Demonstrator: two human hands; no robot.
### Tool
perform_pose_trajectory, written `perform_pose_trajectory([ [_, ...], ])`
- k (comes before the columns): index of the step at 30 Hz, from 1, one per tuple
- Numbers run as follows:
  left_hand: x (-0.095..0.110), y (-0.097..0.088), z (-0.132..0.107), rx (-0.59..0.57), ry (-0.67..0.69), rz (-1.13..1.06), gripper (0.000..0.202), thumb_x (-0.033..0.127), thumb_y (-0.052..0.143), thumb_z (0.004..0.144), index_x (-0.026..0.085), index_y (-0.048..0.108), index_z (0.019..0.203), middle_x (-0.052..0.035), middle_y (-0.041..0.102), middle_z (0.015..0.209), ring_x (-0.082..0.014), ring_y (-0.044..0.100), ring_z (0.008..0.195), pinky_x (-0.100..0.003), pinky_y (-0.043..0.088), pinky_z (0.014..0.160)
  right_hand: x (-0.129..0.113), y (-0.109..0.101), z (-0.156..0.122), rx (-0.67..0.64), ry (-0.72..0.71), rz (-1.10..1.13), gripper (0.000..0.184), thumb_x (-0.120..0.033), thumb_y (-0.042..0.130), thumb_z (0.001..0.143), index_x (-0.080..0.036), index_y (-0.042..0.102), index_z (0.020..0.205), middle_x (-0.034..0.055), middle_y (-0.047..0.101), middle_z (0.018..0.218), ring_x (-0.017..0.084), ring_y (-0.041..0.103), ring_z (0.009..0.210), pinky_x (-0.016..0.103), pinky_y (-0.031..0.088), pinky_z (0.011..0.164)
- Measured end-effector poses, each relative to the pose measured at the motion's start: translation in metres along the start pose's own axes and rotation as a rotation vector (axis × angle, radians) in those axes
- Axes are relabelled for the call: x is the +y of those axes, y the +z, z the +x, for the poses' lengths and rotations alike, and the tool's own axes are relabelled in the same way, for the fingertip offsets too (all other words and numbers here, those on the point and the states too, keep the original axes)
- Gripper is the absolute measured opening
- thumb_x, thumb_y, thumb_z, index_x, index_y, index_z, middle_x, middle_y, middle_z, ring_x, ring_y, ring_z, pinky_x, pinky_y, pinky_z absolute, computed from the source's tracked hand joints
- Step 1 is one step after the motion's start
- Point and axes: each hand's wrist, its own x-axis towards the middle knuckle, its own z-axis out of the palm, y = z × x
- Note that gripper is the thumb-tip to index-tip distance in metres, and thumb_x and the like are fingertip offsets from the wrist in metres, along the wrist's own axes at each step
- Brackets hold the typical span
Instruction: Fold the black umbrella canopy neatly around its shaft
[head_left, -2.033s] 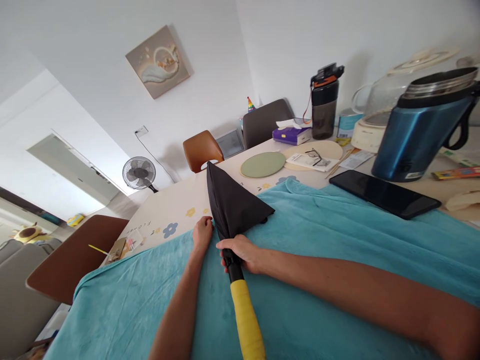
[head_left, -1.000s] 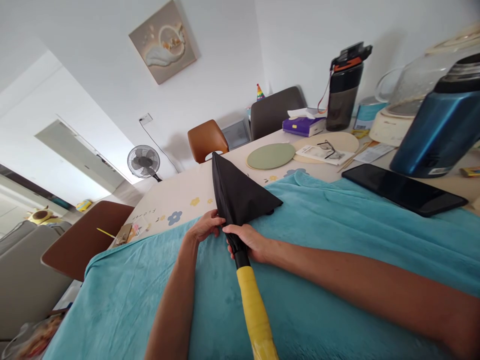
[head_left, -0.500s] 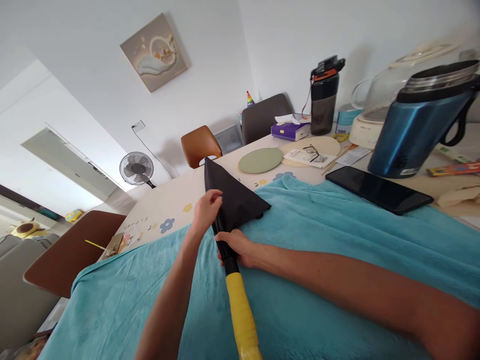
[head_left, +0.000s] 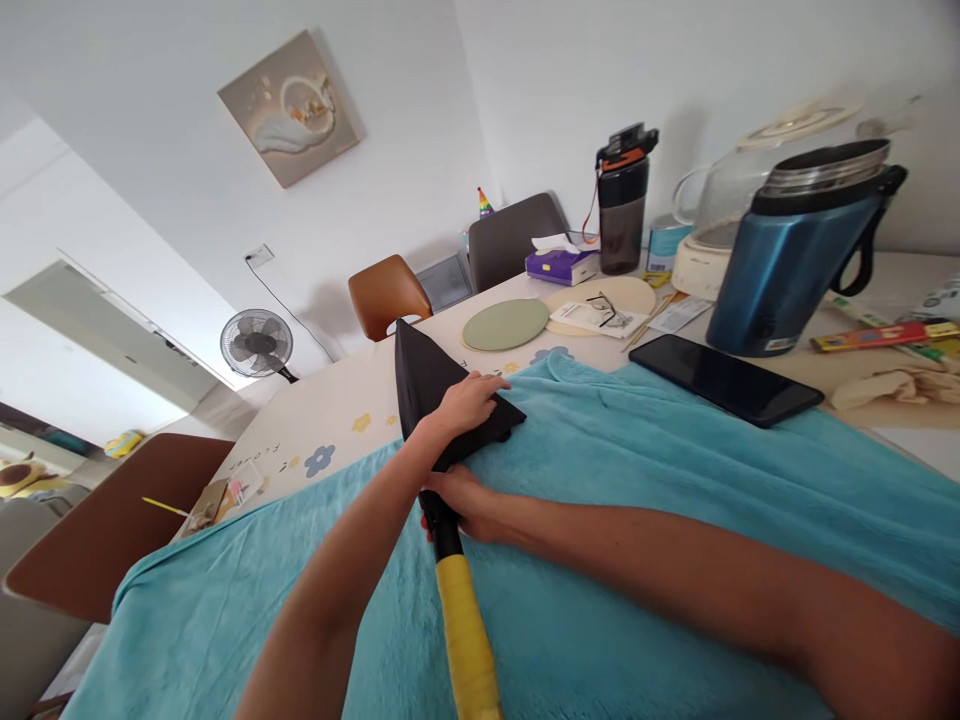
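A long umbrella-like thing point(head_left: 418, 365) lies across the table, with a black cloth flap spread into a triangle to the right, a black shaft and a yellow-wrapped handle point(head_left: 466, 625) pointing toward me. Fingers stretched out, my left hand point(head_left: 472, 402) rests on or just above the black flap and covers its middle. Closer to me, my right hand point(head_left: 466, 503) is closed round the black shaft, just above the yellow part. Under both lies a turquoise blanket point(head_left: 615, 590).
On the right are a black phone point(head_left: 724, 380), a blue insulated mug point(head_left: 787, 260) and a dark bottle point(head_left: 622, 205). Eyeglasses point(head_left: 606, 308) lie by a green oval mat point(head_left: 506, 325) and a purple tissue pack point(head_left: 559, 266). A brown chair point(head_left: 127, 515) stands left, a fan point(head_left: 256, 343) beyond.
My left hand has moved right, from beside the shaft onto the black flap, and its fingers have stretched out. My right hand keeps its hold on the shaft. The view has shifted slightly.
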Motion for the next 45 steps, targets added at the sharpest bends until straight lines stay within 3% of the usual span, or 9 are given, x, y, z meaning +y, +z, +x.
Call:
perform_pose_trajectory([
  [3, -0.001, 0.005, 0.003, -0.058, 0.044, -0.011, 0.047, 0.015, 0.037, 0.077, 0.027, 0.047, 0.121, 0.0028, 0.051, 0.122, -0.0171, 0.043, 0.107, -0.027, 0.040, 0.085, 0.000, 0.000, 0.000, -0.025, -0.010, -0.048, 0.010, -0.018, 0.056, 0.069, -0.015, 0.047, 0.073, -0.0021, 0.046, 0.048, 0.016, 0.051, 0.039, 0.030, 0.044, 0.035],
  [7, 0.004, 0.015, 0.013, -0.107, 0.042, 0.005, 0.031, 0.017, 0.041, 0.076, 0.025, 0.062, 0.098, -0.0015, 0.060, 0.100, -0.0185, 0.048, 0.097, -0.027, 0.042, 0.078, 0.000, 0.000, 0.000, -0.041, -0.024, -0.071, 0.004, -0.014, 0.051, 0.070, -0.015, 0.048, 0.073, -0.0022, 0.046, 0.049, 0.015, 0.050, 0.038, 0.029, 0.044, 0.034],
  [10, 0.006, 0.014, 0.013, 0.023, 0.000, -0.030, 0.023, 0.017, 0.043, 0.075, 0.024, 0.064, 0.084, -0.0017, 0.060, 0.090, -0.0176, 0.050, 0.093, -0.026, 0.042, 0.074, -0.001, 0.000, 0.000, -0.032, -0.017, -0.078, 0.004, -0.016, 0.051, 0.071, -0.015, 0.047, 0.072, -0.0019, 0.047, 0.049, 0.015, 0.050, 0.038, 0.029, 0.044, 0.034],
  [14, 0.004, -0.005, 0.000, 0.269, -0.071, -0.194, 0.019, 0.015, 0.041, 0.077, 0.021, 0.058, 0.083, -0.0016, 0.059, 0.086, -0.0144, 0.053, 0.085, -0.025, 0.043, 0.074, -0.001, -0.001, 0.000, 0.005, 0.014, -0.077, 0.010, -0.017, 0.053, 0.070, -0.015, 0.044, 0.073, -0.0018, 0.047, 0.047, 0.016, 0.052, 0.040, 0.030, 0.046, 0.036],
  [20, -0.018, -0.045, -0.050, 0.507, -0.296, -0.786, 0.012, 0.017, 0.036, 0.079, 0.019, 0.043, 0.088, 0.0003, 0.059, 0.081, -0.0045, 0.045, 0.042, -0.017, 0.037, 0.039, 0.001, -0.004, 0.003, -0.013, 0.023, -0.072, 0.015, -0.020, 0.057, 0.068, -0.014, 0.044, 0.071, 0.0017, 0.053, 0.051, 0.015, 0.054, 0.045, 0.030, 0.049, 0.040],
  [26, -0.070, -0.047, -0.137, 0.916, -0.585, -0.942, 0.010, 0.017, 0.042, 0.071, 0.018, 0.041, 0.081, 0.0064, 0.048, 0.054, -0.0073, 0.046, 0.039, -0.018, 0.038, 0.037, 0.000, -0.004, 0.003, -0.005, 0.050, -0.055, 0.013, -0.017, 0.058, 0.068, -0.015, 0.045, 0.068, -0.0005, 0.050, 0.050, 0.014, 0.054, 0.046, 0.029, 0.050, 0.042],
  [31, -0.088, -0.014, -0.187, 0.913, -0.719, -0.965, 0.011, 0.021, 0.045, 0.070, 0.017, 0.042, 0.080, 0.0057, 0.048, 0.055, -0.0075, 0.046, 0.041, -0.020, 0.040, 0.037, -0.001, -0.006, 0.003, -0.096, 0.051, -0.028, 0.015, -0.021, 0.062, 0.069, -0.014, 0.049, 0.070, 0.0002, 0.052, 0.054, 0.014, 0.054, 0.049, 0.028, 0.049, 0.043],
  [36, -0.094, 0.010, -0.199, 0.810, -0.796, -0.959, 0.012, 0.023, 0.048, 0.069, 0.016, 0.045, 0.078, 0.0042, 0.050, 0.060, -0.0078, 0.048, 0.047, -0.021, 0.043, 0.040, -0.002, -0.008, 0.001, -0.121, 0.051, 0.014, 0.019, -0.024, 0.065, 0.068, -0.013, 0.051, 0.072, 0.0001, 0.052, 0.055, 0.013, 0.053, 0.050, 0.026, 0.048, 0.043],
  [45, -0.087, -0.012, -0.193, 0.983, -0.726, -0.927, 0.012, 0.021, 0.049, 0.068, 0.017, 0.046, 0.079, 0.0038, 0.049, 0.061, -0.0085, 0.049, 0.052, -0.021, 0.044, 0.042, -0.005, -0.002, -0.005, -0.101, 0.063, -0.009, 0.007, -0.011, 0.055, 0.069, -0.012, 0.048, 0.067, 0.0067, 0.060, 0.059, 0.017, 0.060, 0.055, 0.030, 0.051, 0.051],
])
